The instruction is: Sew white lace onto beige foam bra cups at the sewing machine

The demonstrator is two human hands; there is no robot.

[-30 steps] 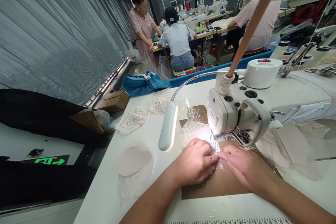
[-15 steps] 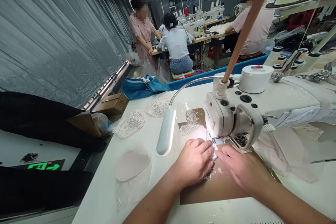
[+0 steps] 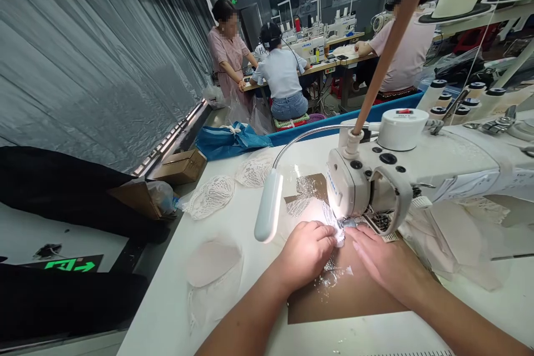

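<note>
A white lace fabric piece [image 3: 314, 210] lies under the head of a sewing machine [image 3: 348, 183], lit by its lamp. My left hand [image 3: 311, 250] is closed on the near edge of the lace, with fingers bent and pressed together beside the presser foot. Across from it, my right hand [image 3: 381, 253] rests with fingers stretched out on the brown plate [image 3: 354, 300], fingertips close to the presser foot. Whether they touch the lace I cannot tell. The needle itself is hard to make out.
Lace cups [image 3: 212, 196] and a beige pad with lace [image 3: 214, 264] lie on the left of the table. A lamp [image 3: 269, 208] hangs left of the machine head. Pale fabric [image 3: 459, 239] lies at right. Thread spools [image 3: 434, 92] stand behind, and several people work beyond.
My right fingertips have moved slightly apart from my left fingers. More of the lace shows by the machine head, and its near edge now shows between my hands. The view has shifted slightly.
</note>
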